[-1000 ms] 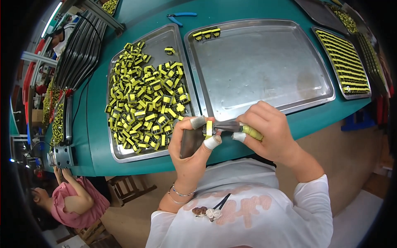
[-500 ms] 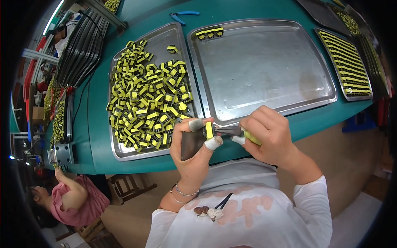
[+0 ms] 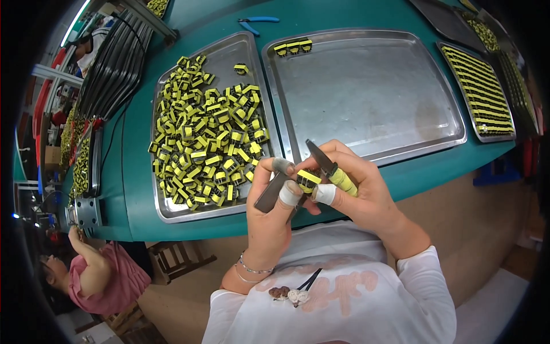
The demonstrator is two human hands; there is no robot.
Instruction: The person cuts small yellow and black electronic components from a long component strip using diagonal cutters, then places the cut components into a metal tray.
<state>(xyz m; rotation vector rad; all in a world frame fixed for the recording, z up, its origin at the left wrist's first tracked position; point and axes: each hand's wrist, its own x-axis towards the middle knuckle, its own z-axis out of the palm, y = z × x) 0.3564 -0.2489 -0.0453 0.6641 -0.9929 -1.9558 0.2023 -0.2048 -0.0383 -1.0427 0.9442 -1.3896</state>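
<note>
My left hand (image 3: 274, 215) has white and grey wraps on its fingertips and is closed around a dark flat block (image 3: 271, 194). Its thumb and forefinger also pinch a small yellow-and-black transformer (image 3: 308, 179). From the other side, my right hand (image 3: 366, 192) meets the same transformer with its white-wrapped thumb. Between its fingers is a dark-bladed tool with a yellow-wrapped handle (image 3: 345, 181), the blade pointing up and away from the transformer. Just beyond my left hand, a metal tray (image 3: 226, 49) holds a heap of similar transformers (image 3: 209, 143).
A second metal tray (image 3: 366, 92) has three transformers (image 3: 293, 47) lined up in its far left corner. Blue-handled cutters (image 3: 258, 23) lie behind the trays. Rows of transformers fill another tray (image 3: 480, 92) at right. A co-worker in pink (image 3: 112, 275) sits at left.
My right hand has turned the tool's blade upward, off the transformer. The transformer has tilted in my fingers, and both hands have come closer together.
</note>
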